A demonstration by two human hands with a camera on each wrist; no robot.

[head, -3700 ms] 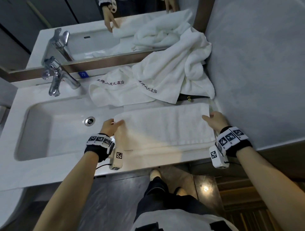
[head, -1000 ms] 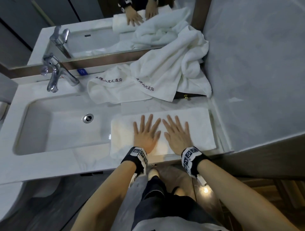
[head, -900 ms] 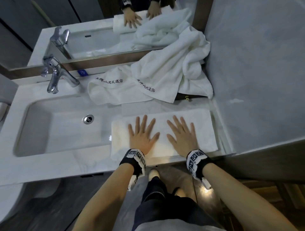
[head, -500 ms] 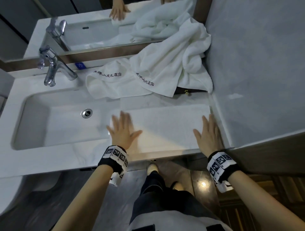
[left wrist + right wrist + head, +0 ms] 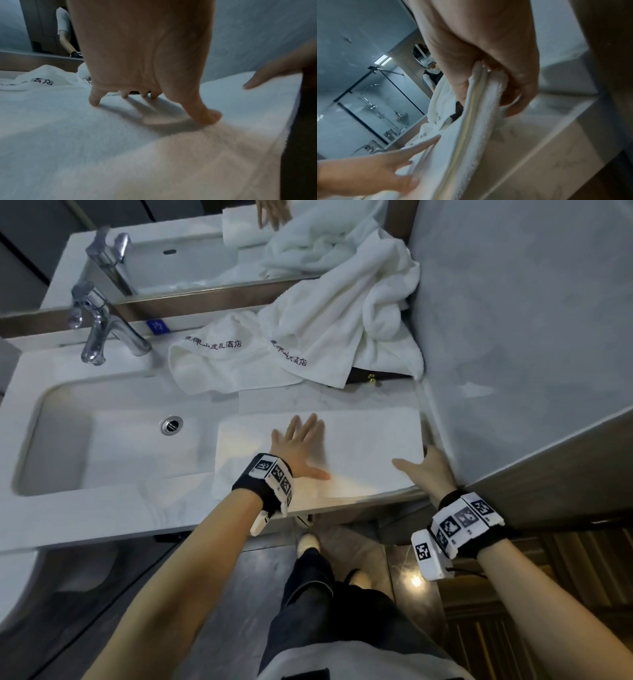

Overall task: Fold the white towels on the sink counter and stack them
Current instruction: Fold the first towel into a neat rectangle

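Left hand now mid-towel

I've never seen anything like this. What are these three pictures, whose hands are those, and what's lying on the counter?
There is no machine here: a person wears three cameras, one on the head and one on each wrist band. The head view looks down at a sink counter. A half-folded white towel lies on it. The left hand presses flat on the towel with straight fingers; the left wrist view shows this from close up. The right hand pinches the towel's right end, as the right wrist view shows. Behind lie two unfolded towels with dark lettering, next to a tap and a mirror.
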